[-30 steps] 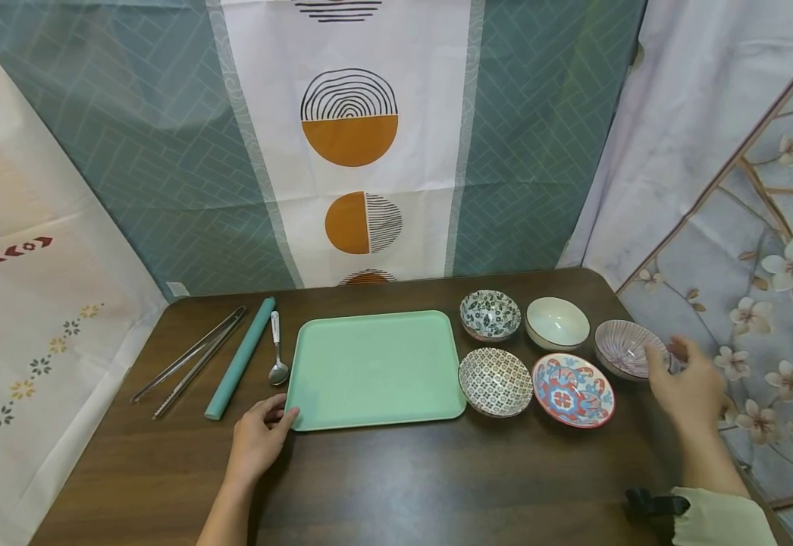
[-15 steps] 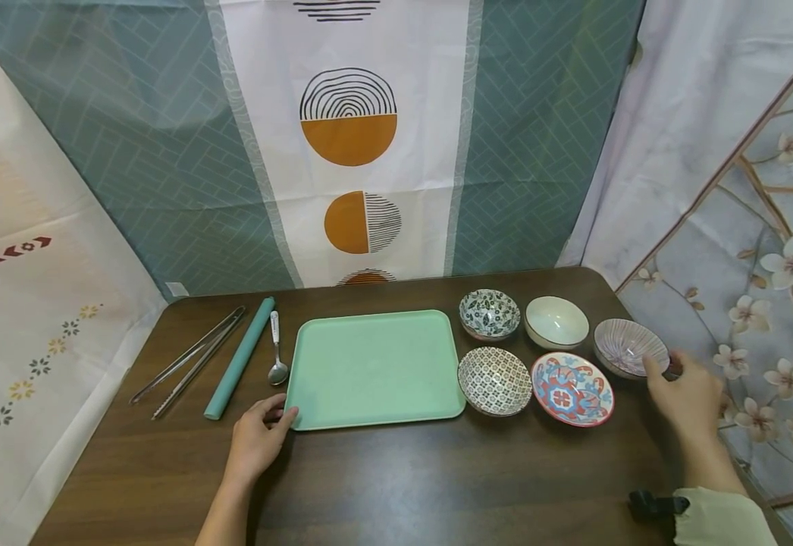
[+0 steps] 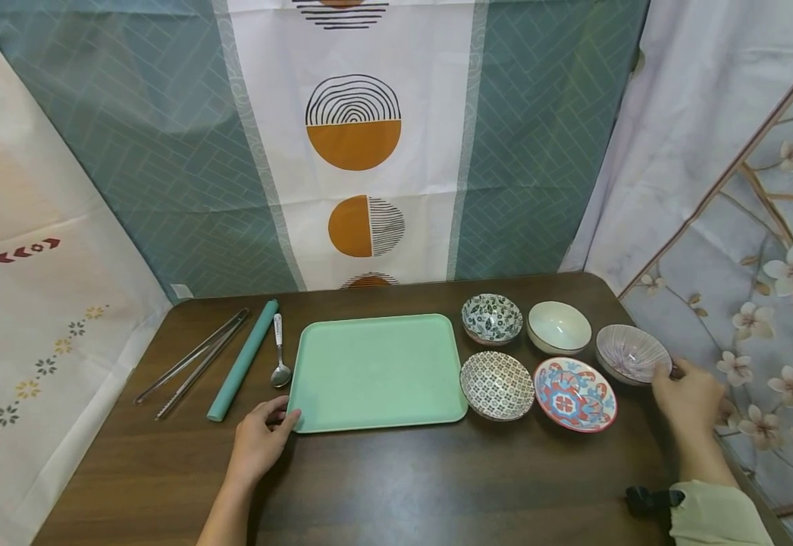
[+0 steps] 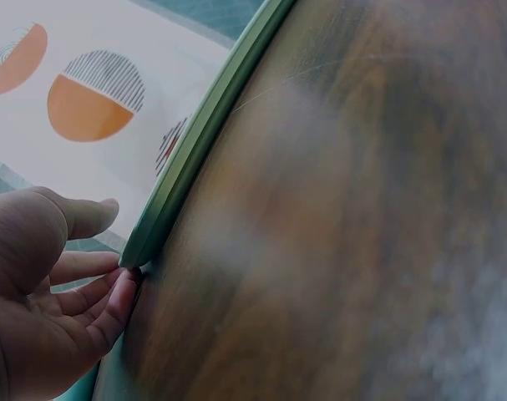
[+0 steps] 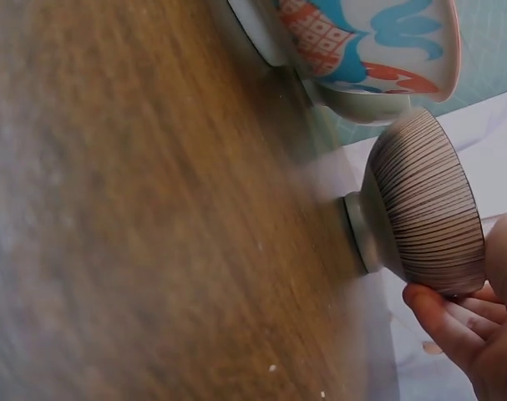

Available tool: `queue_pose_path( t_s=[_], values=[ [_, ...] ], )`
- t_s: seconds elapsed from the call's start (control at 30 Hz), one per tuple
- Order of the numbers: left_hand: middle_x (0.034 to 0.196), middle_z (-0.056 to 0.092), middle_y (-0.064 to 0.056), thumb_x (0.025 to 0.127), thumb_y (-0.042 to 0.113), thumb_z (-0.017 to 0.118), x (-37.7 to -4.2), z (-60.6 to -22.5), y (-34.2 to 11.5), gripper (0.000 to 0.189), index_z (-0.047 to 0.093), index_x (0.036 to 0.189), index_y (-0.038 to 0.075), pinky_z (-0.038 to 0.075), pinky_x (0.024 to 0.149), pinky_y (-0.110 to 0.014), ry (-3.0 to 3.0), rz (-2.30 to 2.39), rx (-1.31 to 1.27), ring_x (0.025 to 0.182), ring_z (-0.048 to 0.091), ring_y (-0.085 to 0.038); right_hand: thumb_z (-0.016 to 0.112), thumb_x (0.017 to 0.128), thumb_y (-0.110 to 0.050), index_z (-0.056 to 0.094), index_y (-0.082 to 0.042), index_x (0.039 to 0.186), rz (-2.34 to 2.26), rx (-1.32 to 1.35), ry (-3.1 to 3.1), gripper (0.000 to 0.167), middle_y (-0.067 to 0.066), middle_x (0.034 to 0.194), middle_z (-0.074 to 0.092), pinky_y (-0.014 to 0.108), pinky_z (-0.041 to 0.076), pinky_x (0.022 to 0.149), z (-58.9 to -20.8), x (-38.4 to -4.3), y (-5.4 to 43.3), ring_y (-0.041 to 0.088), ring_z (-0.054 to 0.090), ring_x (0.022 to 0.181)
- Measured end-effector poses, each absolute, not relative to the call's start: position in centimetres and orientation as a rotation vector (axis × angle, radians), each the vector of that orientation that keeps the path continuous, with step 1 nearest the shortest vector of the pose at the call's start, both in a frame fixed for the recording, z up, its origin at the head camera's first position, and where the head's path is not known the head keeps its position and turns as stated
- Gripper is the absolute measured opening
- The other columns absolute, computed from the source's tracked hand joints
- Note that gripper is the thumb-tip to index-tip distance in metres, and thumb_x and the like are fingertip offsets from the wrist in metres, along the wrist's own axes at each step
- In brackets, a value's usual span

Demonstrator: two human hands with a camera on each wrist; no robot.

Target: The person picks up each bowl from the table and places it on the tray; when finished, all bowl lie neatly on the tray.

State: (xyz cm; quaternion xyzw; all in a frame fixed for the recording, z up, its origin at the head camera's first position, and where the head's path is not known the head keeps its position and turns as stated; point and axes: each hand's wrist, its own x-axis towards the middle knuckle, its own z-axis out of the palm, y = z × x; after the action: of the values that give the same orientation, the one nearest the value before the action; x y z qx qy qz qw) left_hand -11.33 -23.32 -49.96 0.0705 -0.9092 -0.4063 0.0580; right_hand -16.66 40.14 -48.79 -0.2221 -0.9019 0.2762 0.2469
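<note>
On the right of the table in the head view, my right hand [image 3: 690, 396] pinches the near right rim of a purple-striped bowl [image 3: 627, 350]. The right wrist view shows that bowl's lined outer wall [image 5: 428, 205], with fingertips under it and the thumb by its rim. My left hand [image 3: 258, 436] is at the near left corner of a mint-green tray [image 3: 377, 371]. Its fingertips touch the tray's edge in the left wrist view, while the thumb [image 4: 93, 217] stands apart from it. Nothing lies on the tray.
Right of the tray stand a green-patterned bowl [image 3: 492, 318], a cream bowl [image 3: 559, 326], a brown-patterned bowl [image 3: 496, 385] and a red-and-blue bowl [image 3: 575, 394]. Left of it lie a spoon [image 3: 280, 353], a teal roll [image 3: 242, 360] and metal tongs [image 3: 199, 360].
My right hand has closed its thumb and fingers onto the purple-striped bowl's rim. The left hand has stayed by the tray. The head view has shifted slightly.
</note>
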Motion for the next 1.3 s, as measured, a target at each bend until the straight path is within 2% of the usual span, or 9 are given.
queue_pose_path(
  t_s=[0.13,0.3,0.43,0.57,0.7,0.83,0.9,1.03,1.3],
  values=[
    [0.121,0.066,-0.022,0.096,0.016,0.071,-11.4,-50.0,-23.3,0.039,0.065,0.128,-0.006,0.056,0.077,-0.033,-2.75,-1.234,0.207,0.102,0.067,-0.033,0.051,0.091,-0.011,0.067,0.014,0.111,0.8,-0.63,-2.397,0.036,0.037,0.103,0.065,0.068,0.029,0.085,-49.0,-16.7,40.1,0.063,0.046,0.101],
    [0.122,0.065,-0.022,0.095,0.014,0.071,-11.4,-50.0,-23.3,0.04,0.064,0.129,-0.006,0.057,0.077,-0.033,-2.743,-1.247,0.187,0.103,0.067,-0.034,0.051,0.092,-0.014,0.067,0.011,0.117,0.825,-0.7,-2.376,0.039,0.034,0.108,0.065,0.073,0.025,0.088,-48.6,-16.7,40.0,0.062,0.046,0.107],
    [0.121,0.065,-0.022,0.092,0.01,0.074,-11.4,-50.1,-23.4,0.042,0.064,0.129,-0.007,0.057,0.077,-0.03,-2.737,-1.267,0.171,0.102,0.067,-0.034,0.051,0.094,-0.016,0.067,0.007,0.123,0.86,-0.746,-2.385,0.04,0.032,0.111,0.067,0.068,0.033,0.078,-47.2,-16.8,39.9,0.054,0.053,0.107],
    [0.12,0.065,-0.022,0.091,0.007,0.075,-11.3,-50.1,-23.4,0.042,0.064,0.129,-0.007,0.057,0.077,-0.03,-2.73,-1.257,0.168,0.102,0.067,-0.033,0.054,0.095,-0.016,0.068,0.003,0.126,0.902,-0.743,-2.4,0.04,0.029,0.107,0.07,0.043,0.04,0.065,-45.4,-17.3,39.6,0.03,0.061,0.085],
    [0.117,0.066,-0.021,0.092,0.003,0.072,-11.2,-50.1,-23.3,0.038,0.064,0.127,-0.008,0.056,0.077,-0.032,-2.723,-1.24,0.155,0.1,0.066,-0.032,0.056,0.093,-0.015,0.071,0.003,0.122,0.912,-0.681,-2.377,0.037,0.028,0.104,0.072,0.03,0.038,0.067,-43.7,-17.9,39.0,-0.003,0.045,0.067],
    [0.114,0.066,-0.02,0.092,0.0,0.071,-11.2,-50.2,-23.2,0.036,0.064,0.127,-0.009,0.056,0.077,-0.033,-2.729,-1.239,0.139,0.097,0.065,-0.03,0.056,0.093,-0.014,0.071,0.005,0.12,0.936,-0.589,-2.365,0.037,0.029,0.106,0.07,0.018,0.038,0.062,-42.1,-18.7,37.8,-0.018,0.036,0.06],
    [0.112,0.066,-0.019,0.092,0.0,0.071,-11.2,-50.2,-23.2,0.036,0.065,0.126,-0.009,0.056,0.077,-0.033,-2.737,-1.235,0.139,0.096,0.064,-0.03,0.055,0.093,-0.014,0.07,0.006,0.121,0.982,-0.547,-2.367,0.037,0.029,0.108,0.07,0.012,0.038,0.053,-41.3,-19.1,36.9,-0.02,0.04,0.055],
    [0.109,0.066,-0.018,0.092,0.0,0.071,-11.2,-50.1,-23.3,0.037,0.064,0.127,-0.009,0.055,0.077,-0.034,-2.75,-1.236,0.153,0.096,0.064,-0.029,0.055,0.094,-0.012,0.069,0.007,0.122,1.072,-0.447,-2.359,0.037,0.031,0.106,0.07,0.009,0.04,0.046,-40.2,-20.1,34.6,-0.017,0.047,0.048],
    [0.107,0.066,-0.02,0.09,0.001,0.074,-11.5,-49.8,-23.3,0.039,0.064,0.126,-0.011,0.055,0.072,-0.028,-2.753,-1.279,0.167,0.092,0.065,-0.029,0.056,0.096,-0.007,0.067,0.015,0.119,1.3,-0.164,-2.362,0.033,0.036,0.1,0.069,0.015,0.052,0.049,-39.2,-22.2,29.1,-0.007,0.059,0.049]
  ],
)
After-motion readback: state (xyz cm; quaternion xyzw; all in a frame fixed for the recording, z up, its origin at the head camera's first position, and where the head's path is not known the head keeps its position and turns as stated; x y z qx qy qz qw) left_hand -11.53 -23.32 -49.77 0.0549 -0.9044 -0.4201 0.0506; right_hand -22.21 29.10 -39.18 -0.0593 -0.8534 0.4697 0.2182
